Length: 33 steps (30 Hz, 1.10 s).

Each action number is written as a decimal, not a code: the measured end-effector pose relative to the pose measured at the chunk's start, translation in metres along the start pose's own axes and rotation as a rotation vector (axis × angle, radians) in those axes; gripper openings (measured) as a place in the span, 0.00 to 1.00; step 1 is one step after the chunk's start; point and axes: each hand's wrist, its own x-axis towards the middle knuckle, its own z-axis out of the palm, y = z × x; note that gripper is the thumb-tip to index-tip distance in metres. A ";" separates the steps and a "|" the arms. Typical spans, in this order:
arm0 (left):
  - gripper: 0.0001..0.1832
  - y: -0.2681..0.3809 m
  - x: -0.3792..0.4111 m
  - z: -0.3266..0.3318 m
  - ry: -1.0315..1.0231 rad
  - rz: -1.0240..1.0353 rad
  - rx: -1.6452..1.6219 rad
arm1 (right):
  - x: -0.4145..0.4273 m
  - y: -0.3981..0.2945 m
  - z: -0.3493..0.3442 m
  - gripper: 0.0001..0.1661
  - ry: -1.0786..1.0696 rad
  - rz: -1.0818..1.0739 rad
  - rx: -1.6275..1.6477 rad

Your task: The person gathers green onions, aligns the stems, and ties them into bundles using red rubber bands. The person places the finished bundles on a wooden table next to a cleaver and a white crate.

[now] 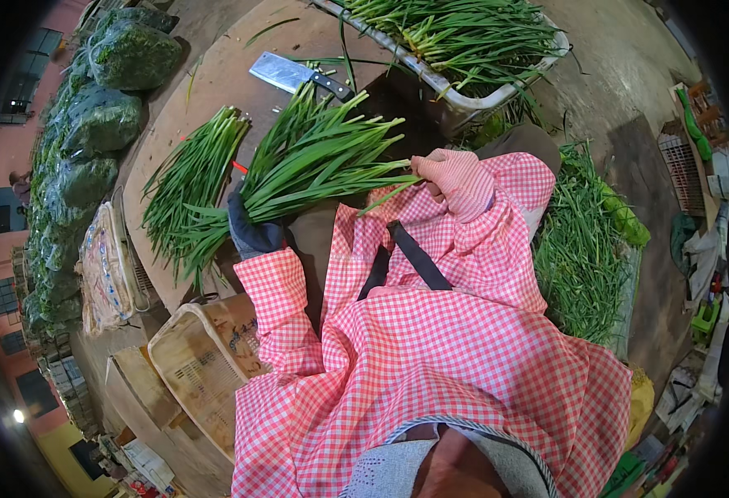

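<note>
My left hand (253,225), in a dark work glove, is closed around a loose bunch of long green leafy stalks (314,162), like garlic chives, whose pale ends fan out to the right. At the pale end of a stalk, my right hand (448,177), in a striped glove with the fingertips bare, pinches with thumb and fingers. Beyond my left hand another bunch of the same greens (196,174) lies on the round board (171,124), a bit of red showing beside it. A cleaver (296,76) with a black handle rests flat on the board past the held bunch.
A white-rimmed tub (464,99) heaped with greens stands at the upper right. Loose green leaves (582,261) lie on a sheet to my right. An empty-looking plastic crate (202,361) is at the lower left. Bagged greens (100,124) are stacked along the far left.
</note>
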 end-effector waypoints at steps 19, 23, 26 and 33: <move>0.17 -0.003 -0.004 -0.015 0.120 -0.398 -0.730 | 0.021 -0.009 -0.008 0.19 -0.082 -0.101 -0.306; 0.18 -0.013 -0.006 -0.032 0.090 -0.400 -0.691 | 0.052 0.073 -0.019 0.16 -0.247 -0.600 -1.022; 0.16 -0.018 -0.009 -0.040 0.119 -0.378 -0.662 | 0.036 0.055 -0.004 0.17 -0.410 -0.552 -1.088; 0.14 -0.021 -0.015 -0.051 0.215 -0.392 -0.722 | 0.017 0.016 0.013 0.18 -0.363 0.147 -0.462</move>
